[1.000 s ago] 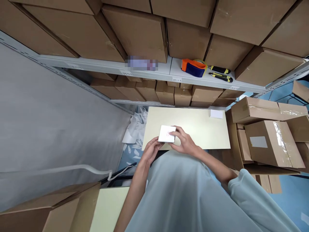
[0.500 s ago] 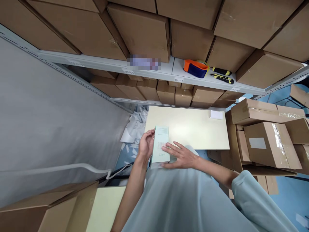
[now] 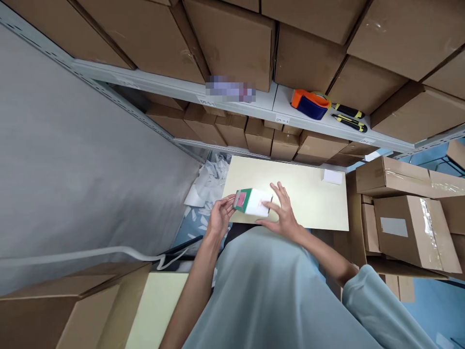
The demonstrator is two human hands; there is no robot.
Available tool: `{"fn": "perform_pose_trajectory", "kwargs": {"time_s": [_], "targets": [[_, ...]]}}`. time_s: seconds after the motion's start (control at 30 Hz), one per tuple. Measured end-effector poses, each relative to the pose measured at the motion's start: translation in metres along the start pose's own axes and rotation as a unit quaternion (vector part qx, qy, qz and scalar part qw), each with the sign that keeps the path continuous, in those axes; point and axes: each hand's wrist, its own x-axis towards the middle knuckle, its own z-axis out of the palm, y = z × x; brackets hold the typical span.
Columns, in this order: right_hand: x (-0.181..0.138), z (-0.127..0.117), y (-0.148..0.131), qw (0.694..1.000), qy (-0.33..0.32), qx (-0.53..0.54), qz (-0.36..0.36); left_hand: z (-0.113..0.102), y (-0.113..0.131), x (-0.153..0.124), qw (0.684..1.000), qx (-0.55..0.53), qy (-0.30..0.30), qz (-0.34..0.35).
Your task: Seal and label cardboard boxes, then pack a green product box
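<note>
Cardboard cartons (image 3: 232,43) fill shelves (image 3: 167,90) beyond a pale tabletop (image 3: 312,203), above whose near part the left hand (image 3: 220,217) pinches a green-and-white box (image 3: 257,202) by its green end, the right hand (image 3: 285,215) spread at its white side, handling apparently midway, the box not yet set down.

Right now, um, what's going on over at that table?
A person is handling a small green and white box above the near edge of a pale table. The left hand holds its green end; the right hand, fingers spread, reaches its white side. A white block sits near the table's far right corner. The shelf beyond holds an orange and blue tape dispenser.
</note>
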Motion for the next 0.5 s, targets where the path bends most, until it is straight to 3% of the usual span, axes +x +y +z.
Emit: {"fn": "perform_pose_trajectory", "kwargs": {"time_s": [0.1, 0.27, 0.5], "targets": [[0.038, 0.005, 0.019, 0.997, 0.040, 0.033, 0.056, -0.014, -0.012, 0.001, 0.999, 0.004, 0.031, -0.045], [0.109, 0.039, 0.068, 0.990, 0.015, 0.054, 0.127, -0.033, -0.022, 0.015, 0.986, -0.038, 0.106, -0.122], [0.203, 0.099, 0.108, 0.975, -0.043, 0.008, 0.218, -0.041, -0.001, 0.058, 0.975, -0.077, 0.116, -0.171]]}}
